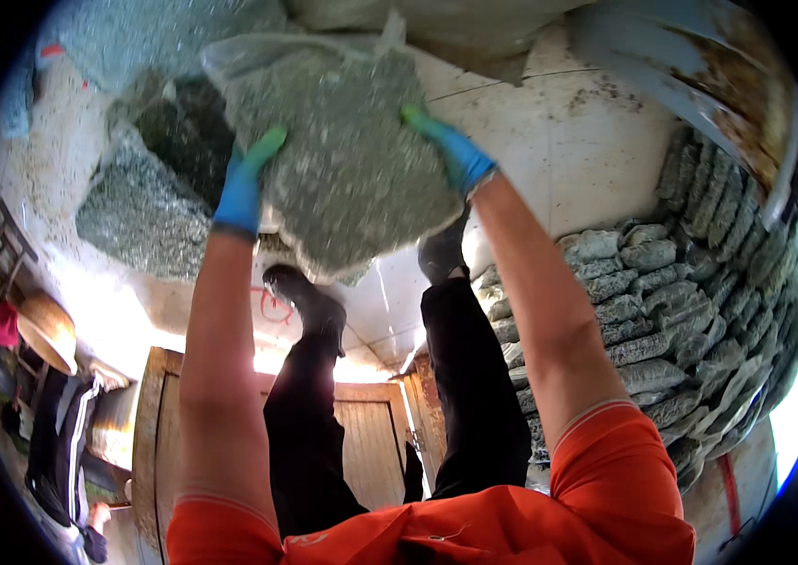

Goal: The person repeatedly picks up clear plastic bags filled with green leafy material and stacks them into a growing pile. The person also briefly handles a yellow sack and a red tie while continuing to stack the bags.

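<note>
A large clear plastic bag (342,160), packed into a flat block with grey-green, flaky material, is held up in front of me. My left hand (246,184), in a blue glove with green fingertips, grips its left side. On the opposite side, my right hand (456,151), gloved the same way, presses against the edge. Both thumbs lie on the near face; the other fingers are mostly hidden. Loose, see-through plastic shows at the bag's far end. Another filled bag (140,212) lies on the floor just left of my left hand.
Many similar packed bags (644,311) are piled in rows at the right. A bulky filled bag (163,38) lies at the far left. A stained whitish sheet (700,66) hangs over the far right. Below my arms stands a wooden panelled piece (366,438) near my black shoes (309,306).
</note>
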Demonstrator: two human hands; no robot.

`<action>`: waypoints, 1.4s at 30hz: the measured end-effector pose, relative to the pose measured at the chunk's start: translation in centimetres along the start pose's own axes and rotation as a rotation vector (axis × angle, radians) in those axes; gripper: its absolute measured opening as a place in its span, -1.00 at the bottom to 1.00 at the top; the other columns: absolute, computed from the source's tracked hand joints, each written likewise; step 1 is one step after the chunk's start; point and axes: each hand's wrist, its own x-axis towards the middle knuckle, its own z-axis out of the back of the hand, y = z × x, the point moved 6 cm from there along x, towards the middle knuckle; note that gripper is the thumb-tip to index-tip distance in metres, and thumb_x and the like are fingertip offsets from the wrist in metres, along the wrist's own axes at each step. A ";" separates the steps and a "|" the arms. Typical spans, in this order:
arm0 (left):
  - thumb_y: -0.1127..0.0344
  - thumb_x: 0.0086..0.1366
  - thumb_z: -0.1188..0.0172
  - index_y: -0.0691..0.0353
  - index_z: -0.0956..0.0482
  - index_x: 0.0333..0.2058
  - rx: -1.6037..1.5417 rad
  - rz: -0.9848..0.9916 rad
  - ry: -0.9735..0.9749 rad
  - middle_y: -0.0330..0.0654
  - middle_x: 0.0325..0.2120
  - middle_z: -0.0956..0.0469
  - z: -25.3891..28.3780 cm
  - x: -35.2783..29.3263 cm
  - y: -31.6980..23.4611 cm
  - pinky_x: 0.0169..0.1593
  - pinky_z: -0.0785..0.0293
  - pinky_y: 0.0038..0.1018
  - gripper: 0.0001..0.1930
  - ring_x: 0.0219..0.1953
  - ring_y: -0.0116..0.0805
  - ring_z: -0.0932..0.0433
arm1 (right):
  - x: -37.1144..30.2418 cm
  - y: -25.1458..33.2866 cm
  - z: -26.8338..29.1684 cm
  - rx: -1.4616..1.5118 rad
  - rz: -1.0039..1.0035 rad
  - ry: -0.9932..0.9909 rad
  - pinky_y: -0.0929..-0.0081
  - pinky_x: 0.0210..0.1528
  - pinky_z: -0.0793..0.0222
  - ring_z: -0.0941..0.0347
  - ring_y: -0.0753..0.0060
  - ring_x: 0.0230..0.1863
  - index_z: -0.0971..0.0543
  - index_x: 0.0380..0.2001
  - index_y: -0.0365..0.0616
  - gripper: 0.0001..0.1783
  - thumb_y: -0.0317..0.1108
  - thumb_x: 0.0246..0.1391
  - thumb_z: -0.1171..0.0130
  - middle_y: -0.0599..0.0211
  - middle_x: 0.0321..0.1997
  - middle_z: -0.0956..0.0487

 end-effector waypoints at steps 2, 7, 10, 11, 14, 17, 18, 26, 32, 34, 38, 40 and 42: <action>0.34 0.05 -0.30 0.31 -0.28 0.12 0.047 -0.021 0.023 -0.10 -0.04 -0.44 -1.0 -3.1 -0.7 0.02 -0.41 -0.39 -0.36 -0.07 -0.30 -0.47 | -3.5 -1.0 0.1 0.114 0.069 0.051 0.41 0.02 -0.35 -0.45 0.33 -0.07 -0.33 0.10 -0.26 -0.24 -0.02 -0.08 -0.29 0.16 -0.03 -0.50; 0.41 0.08 -0.24 0.32 -0.33 0.08 0.335 0.054 0.004 -0.11 -0.06 -0.46 2.9 -14.9 1.9 -0.02 -0.44 -0.40 -0.45 -0.09 -0.31 -0.49 | -18.2 -3.3 -1.0 0.123 0.203 -0.091 0.46 0.06 -0.33 -0.41 0.42 0.00 -0.21 0.17 -0.31 -0.19 -0.18 -0.07 -0.33 0.21 0.02 -0.46; 0.44 0.09 -0.21 0.32 -0.34 0.06 0.021 0.179 -0.025 -0.10 -0.08 -0.48 -6.5 -25.6 -3.5 -0.06 -0.49 -0.39 -0.49 -0.11 -0.30 -0.50 | -29.4 -1.3 -3.1 0.072 0.153 -0.072 0.43 0.14 -0.23 -0.31 0.38 0.10 -0.10 0.25 -0.28 -0.09 -0.06 -0.04 -0.29 0.15 0.11 -0.38; 0.45 0.10 -0.20 0.31 -0.34 0.05 0.034 0.192 -0.008 -0.11 -0.09 -0.48 -7.1 -28.0 -4.1 -0.06 -0.48 -0.37 -0.50 -0.12 -0.30 -0.50 | -32.4 -1.4 -3.3 0.042 0.194 -0.062 0.42 0.13 -0.25 -0.32 0.37 0.09 -0.10 0.25 -0.27 -0.09 -0.06 -0.04 -0.29 0.15 0.11 -0.38; 0.44 0.10 -0.20 0.29 -0.35 0.05 0.086 0.222 0.060 -0.12 -0.10 -0.49 -10.0 -31.2 -5.0 -0.05 -0.48 -0.34 -0.50 -0.12 -0.29 -0.50 | -39.6 -0.2 -2.5 0.018 0.242 -0.077 0.41 0.09 -0.29 -0.36 0.37 0.06 -0.12 0.24 -0.27 -0.10 -0.08 -0.05 -0.30 0.15 0.08 -0.41; 0.39 0.09 -0.25 0.26 -0.34 0.07 0.175 0.320 0.110 -0.16 -0.08 -0.47 -15.3 -33.4 -4.2 -0.02 -0.44 -0.36 -0.46 -0.10 -0.29 -0.48 | -44.2 -0.2 0.4 0.106 0.191 -0.104 0.42 0.07 -0.31 -0.39 0.40 0.00 -0.17 0.23 -0.28 -0.14 -0.12 -0.07 -0.30 0.17 0.05 -0.44; 0.37 0.09 -0.26 0.26 -0.33 0.07 0.203 0.285 0.143 -0.16 -0.07 -0.46 -17.2 -33.9 -3.6 0.00 -0.43 -0.36 -0.45 -0.08 -0.29 -0.47 | -45.1 -0.1 1.9 0.141 0.167 -0.110 0.43 0.06 -0.31 -0.40 0.41 -0.01 -0.20 0.22 -0.29 -0.16 -0.14 -0.07 -0.29 0.17 0.04 -0.45; 0.35 0.07 -0.31 0.24 -0.33 0.09 0.286 0.207 0.316 -0.20 -0.04 -0.44 -32.6 -33.8 3.2 0.04 -0.37 -0.39 -0.42 -0.06 -0.33 -0.44 | -49.4 -0.2 18.4 -0.054 0.269 -0.390 0.44 0.10 -0.26 -0.38 0.34 0.03 -0.20 0.16 -0.47 -0.05 -0.06 -0.18 -0.34 0.01 0.05 -0.44; 0.29 0.12 -0.26 0.24 -0.36 0.07 0.497 0.150 0.540 -0.20 -0.05 -0.46 -46.9 -40.6 -1.6 0.07 -0.37 -0.37 -0.47 -0.06 -0.32 -0.46 | -65.3 4.6 19.3 0.202 0.498 -0.451 0.51 0.05 -0.28 -0.39 0.49 -0.05 -0.20 0.21 -0.30 -0.19 -0.21 -0.07 -0.27 0.26 -0.04 -0.50; 0.31 0.11 -0.26 0.25 -0.33 0.09 0.545 0.115 0.634 -0.19 -0.05 -0.46 -53.6 -44.0 -4.0 0.07 -0.37 -0.36 -0.45 -0.06 -0.31 -0.46 | -69.3 5.5 19.8 0.305 0.592 -0.453 0.47 0.10 -0.25 -0.35 0.43 0.01 -0.16 0.23 -0.29 -0.13 -0.14 -0.08 -0.29 0.16 0.05 -0.45; 0.36 0.11 -0.24 0.26 -0.29 0.11 0.717 -0.004 0.769 -0.17 -0.05 -0.45 -60.7 -45.4 -6.4 0.08 -0.37 -0.33 -0.42 -0.04 -0.30 -0.46 | -74.7 9.6 22.0 0.343 0.674 -0.469 0.47 0.10 -0.24 -0.35 0.47 0.00 -0.18 0.23 -0.28 -0.17 -0.17 -0.07 -0.27 0.20 0.04 -0.46; 0.39 0.11 -0.23 0.25 -0.30 0.11 0.673 0.047 0.771 -0.17 -0.05 -0.45 -63.5 -45.8 -6.6 0.08 -0.38 -0.33 -0.44 -0.04 -0.28 -0.46 | -77.3 12.4 24.0 0.308 0.708 -0.478 0.48 0.08 -0.26 -0.36 0.48 -0.01 -0.19 0.22 -0.28 -0.17 -0.16 -0.07 -0.27 0.21 0.03 -0.46; 0.40 0.11 -0.22 0.23 -0.30 0.10 0.635 0.117 0.786 -0.17 -0.05 -0.44 -65.9 -44.7 -6.1 0.07 -0.39 -0.33 -0.45 -0.04 -0.28 -0.46 | -80.0 15.4 26.0 0.200 0.657 -0.568 0.49 0.07 -0.26 -0.37 0.46 -0.02 -0.25 0.18 -0.29 -0.19 -0.11 -0.10 -0.27 0.19 0.00 -0.48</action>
